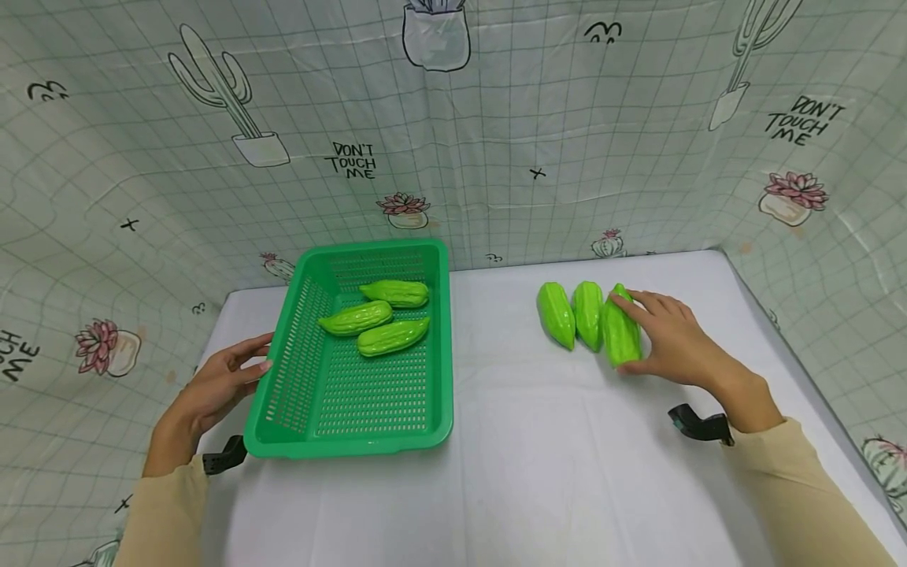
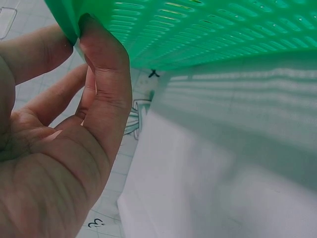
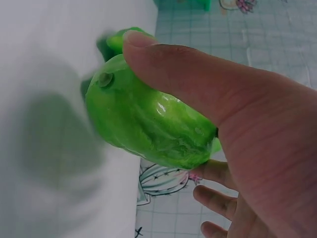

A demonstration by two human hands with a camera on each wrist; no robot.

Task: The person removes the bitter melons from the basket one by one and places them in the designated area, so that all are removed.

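My left hand (image 1: pixel 220 386) pinches the left rim of a green plastic basket (image 1: pixel 347 449), thumb on one side and a finger on the other, as the left wrist view also shows. Inside the basket lie three bright green, ribbed bitter melons, one at the back (image 1: pixel 400 294), one in the middle (image 1: pixel 357 318) and one in front (image 1: pixel 393 337). On the right, my right hand (image 1: pixel 673 342) grips another bitter melon (image 1: pixel 621 335) between thumb and fingers. Its blunt stem end (image 3: pixel 105 79) faces the right wrist camera. Two more bitter melons, one left (image 1: pixel 557 315) and one beside it (image 1: pixel 588 313), lie close by.
A white cloth (image 1: pixel 524 457) covers the table. Behind and around it hangs a grid-patterned curtain (image 1: pixel 482 118) printed with cacti and lettering. Black wrist mounts stick out near the left (image 1: pixel 225 455) and right (image 1: pixel 700 425) sleeves.
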